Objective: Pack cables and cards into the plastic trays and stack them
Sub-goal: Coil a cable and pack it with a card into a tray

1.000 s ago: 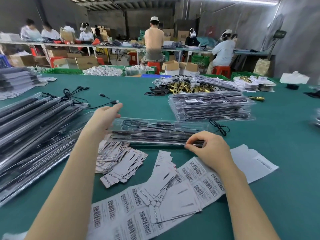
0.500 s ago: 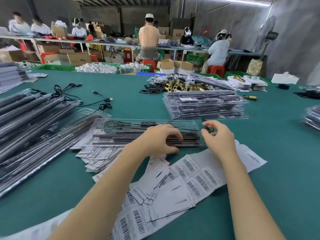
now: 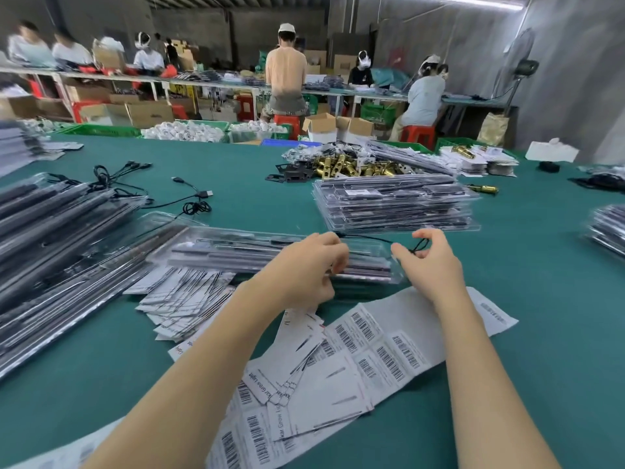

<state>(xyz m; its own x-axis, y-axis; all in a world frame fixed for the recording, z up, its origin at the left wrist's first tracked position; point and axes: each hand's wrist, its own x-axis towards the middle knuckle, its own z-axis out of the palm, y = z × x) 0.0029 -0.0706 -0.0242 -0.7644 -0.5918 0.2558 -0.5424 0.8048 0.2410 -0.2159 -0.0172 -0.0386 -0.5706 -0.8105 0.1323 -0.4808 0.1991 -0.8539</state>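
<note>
A clear plastic tray (image 3: 236,252) with dark rods inside lies across the green table in front of me. A thin black cable (image 3: 368,239) stretches over its right end. My left hand (image 3: 304,269) rests on the tray's right part, its fingers curled at the cable's left end. My right hand (image 3: 429,258) pinches the bundled right end of the cable just past the tray's right edge. White cards (image 3: 189,296) lie fanned out under the tray's near side. A stack of filled trays (image 3: 395,204) stands behind it.
Barcode label sheets (image 3: 372,353) spread before me. Long trays (image 3: 61,245) are piled at the left, loose black cables (image 3: 192,201) lie beyond them. Brass parts (image 3: 348,167) and more tray stacks (image 3: 608,228) sit farther back and right. Several people work at benches behind.
My left hand came from the tray's left end to its right part. My right hand left the tray's near edge and took up the cable at the right end.
</note>
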